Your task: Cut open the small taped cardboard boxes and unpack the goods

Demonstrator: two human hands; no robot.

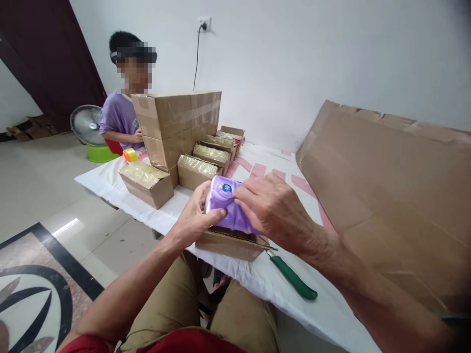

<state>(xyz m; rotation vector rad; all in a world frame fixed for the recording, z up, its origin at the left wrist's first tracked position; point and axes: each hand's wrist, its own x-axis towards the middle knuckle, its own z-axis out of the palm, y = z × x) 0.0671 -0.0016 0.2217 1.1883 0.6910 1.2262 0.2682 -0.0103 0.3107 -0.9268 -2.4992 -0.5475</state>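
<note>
A purple, plastic-wrapped tissue pack (235, 215) with a round blue logo is held tilted just over an open cardboard box (230, 246). My left hand (198, 213) grips its left end, thumb across the front and fingers behind. On the other side, my right hand (274, 203) is closed at the upper right of the pack, fingertips pinching the wrap near the logo. Part of the pack is hidden behind the right hand. Close to the box's right corner lies a knife with a green handle (294, 277), its blade end partly covered by the box flap.
Stacked closed cartons (176, 117) stand at the back left, with a row of boxes topped with clear wrap (198, 166) beside them. One wrapped box (145, 181) sits near the left edge by a tape roll (130, 155). A large cardboard sheet (386, 196) leans right. Another person (123, 117) is behind the stack.
</note>
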